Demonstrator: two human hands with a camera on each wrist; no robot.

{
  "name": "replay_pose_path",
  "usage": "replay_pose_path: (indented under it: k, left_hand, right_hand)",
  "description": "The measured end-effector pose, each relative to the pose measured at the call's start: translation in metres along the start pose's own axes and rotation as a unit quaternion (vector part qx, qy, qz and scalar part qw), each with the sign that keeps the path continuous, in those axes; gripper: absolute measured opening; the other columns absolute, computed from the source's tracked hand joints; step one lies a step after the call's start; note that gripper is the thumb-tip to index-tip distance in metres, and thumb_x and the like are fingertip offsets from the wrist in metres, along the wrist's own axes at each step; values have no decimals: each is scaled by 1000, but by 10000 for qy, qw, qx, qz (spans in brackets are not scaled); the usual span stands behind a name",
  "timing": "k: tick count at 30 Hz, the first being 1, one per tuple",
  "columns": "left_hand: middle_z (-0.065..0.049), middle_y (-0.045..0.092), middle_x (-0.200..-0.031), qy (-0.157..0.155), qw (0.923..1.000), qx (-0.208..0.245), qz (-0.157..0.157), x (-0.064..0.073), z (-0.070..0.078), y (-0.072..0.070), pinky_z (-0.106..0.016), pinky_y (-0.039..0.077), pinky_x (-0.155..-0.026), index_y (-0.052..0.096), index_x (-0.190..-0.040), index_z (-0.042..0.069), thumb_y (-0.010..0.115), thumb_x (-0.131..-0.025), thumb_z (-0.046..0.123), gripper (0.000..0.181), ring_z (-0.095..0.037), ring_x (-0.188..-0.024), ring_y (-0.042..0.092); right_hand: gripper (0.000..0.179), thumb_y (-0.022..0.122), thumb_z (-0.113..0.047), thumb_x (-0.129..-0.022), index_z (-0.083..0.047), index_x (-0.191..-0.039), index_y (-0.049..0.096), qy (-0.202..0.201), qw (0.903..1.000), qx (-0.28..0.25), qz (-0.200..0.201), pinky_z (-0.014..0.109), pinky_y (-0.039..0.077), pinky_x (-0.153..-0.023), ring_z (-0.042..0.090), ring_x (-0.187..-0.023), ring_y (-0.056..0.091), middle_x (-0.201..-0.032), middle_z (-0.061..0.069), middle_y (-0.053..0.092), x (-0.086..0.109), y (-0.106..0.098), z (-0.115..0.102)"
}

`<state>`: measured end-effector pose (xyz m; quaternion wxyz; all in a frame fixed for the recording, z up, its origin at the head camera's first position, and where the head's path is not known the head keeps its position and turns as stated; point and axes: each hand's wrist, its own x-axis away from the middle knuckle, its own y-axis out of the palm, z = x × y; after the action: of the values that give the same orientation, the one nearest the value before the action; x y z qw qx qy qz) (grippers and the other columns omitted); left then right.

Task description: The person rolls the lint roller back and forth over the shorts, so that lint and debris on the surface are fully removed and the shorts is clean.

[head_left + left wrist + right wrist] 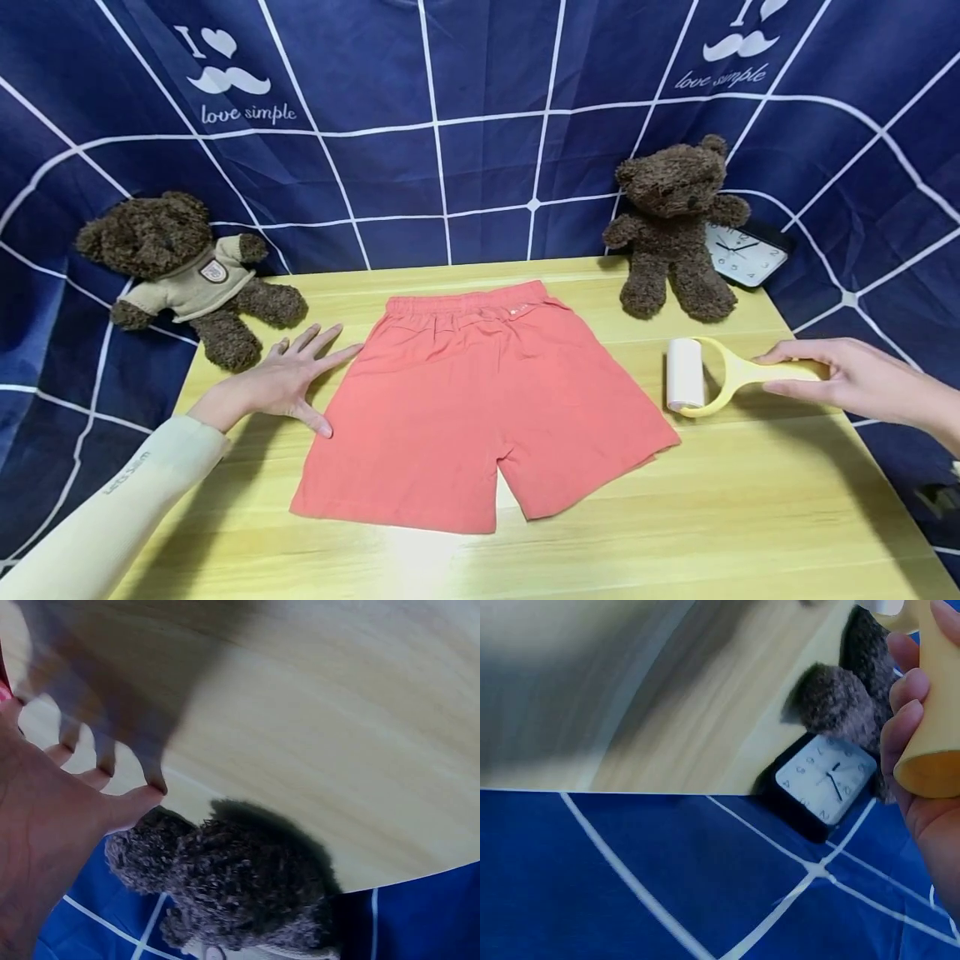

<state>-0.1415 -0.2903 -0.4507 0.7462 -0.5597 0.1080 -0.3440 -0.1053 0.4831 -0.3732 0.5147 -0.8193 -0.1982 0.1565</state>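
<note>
Coral-red shorts (465,400) lie spread on the wooden table, waistband toward the back. Fingers spread, my left hand (288,379) is at the shorts' left edge; its thumb tip overlaps the fabric in the head view. In the left wrist view the left hand (52,802) holds nothing. To the right of the shorts, my right hand (847,375) grips the yellow handle of a lint roller (731,375) with a white roll. Seen from the right wrist, curled fingers (907,694) wrap the hollow yellow handle (937,720).
A brown teddy bear in a beige sweater (195,271) leans at the back left. Another brown teddy bear (671,225) sits at the back right, partly covering a square clock (750,254). Behind the table (600,533) hangs a blue cloth (487,167) with white lines.
</note>
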Motion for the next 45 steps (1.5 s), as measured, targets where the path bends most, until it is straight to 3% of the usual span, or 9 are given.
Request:
replay_pose_path:
  k: [7,15,21,27,33,38,45]
  left_hand:
    - [-32,25,-172,270,9984,263,419,26,11,6,-92,26,-103,35,-172,18,92,-68,74,131,-66,-152,26]
    - [-34,26,-171,664,9957,290,575,55,25,25,-89,25,-106,37,-172,21,84,-65,83,132,-68,-149,26]
    - [-32,24,-172,634,9960,190,595,63,26,32,-87,28,-106,39,-171,24,83,-61,82,132,-66,-151,25]
    - [-33,24,-171,651,9956,96,660,64,26,37,-86,27,-108,40,-171,23,82,-61,84,132,-66,-151,24]
    - [-32,23,-172,586,9958,114,699,68,25,38,-88,26,-106,36,-173,26,82,-60,85,136,-66,-152,24]
    - [-32,22,-172,523,9968,46,604,70,25,35,-89,27,-105,33,-174,26,82,-58,86,139,-67,-151,24]
    - [-33,22,-171,461,9974,-16,551,73,27,33,-89,28,-104,31,-174,25,81,-58,90,142,-67,-151,24]
  right_hand:
    - [43,88,7,-85,-26,-112,82,463,9961,-574,489,25,40,-56,7,-69,56,-90,-9,70,3,9,-25]
    - [43,90,3,-86,-25,-118,81,315,9938,-792,716,20,47,-62,8,-72,61,-92,-9,73,-9,35,-77]
    - [42,91,-6,-89,-29,-123,80,52,9936,-962,597,24,50,-67,9,-76,62,-93,-13,73,-28,61,-125]
    - [36,91,-15,-91,-35,-119,80,-235,9856,-1586,543,31,53,-68,8,-76,63,-94,-19,73,-52,107,-176]
    - [28,88,-29,-96,-37,-121,80,-652,9828,-1715,230,31,56,-79,4,-90,68,-108,-24,74,-80,146,-229]
    - [26,82,-39,-101,-38,-126,77,-908,9793,-1801,-148,30,55,-80,1,-91,65,-112,-26,71,-108,172,-275]
    - [32,76,-28,-101,-30,-133,73,-1199,9771,-1598,-731,25,50,-79,1,-92,58,-112,-21,67,-138,204,-328]
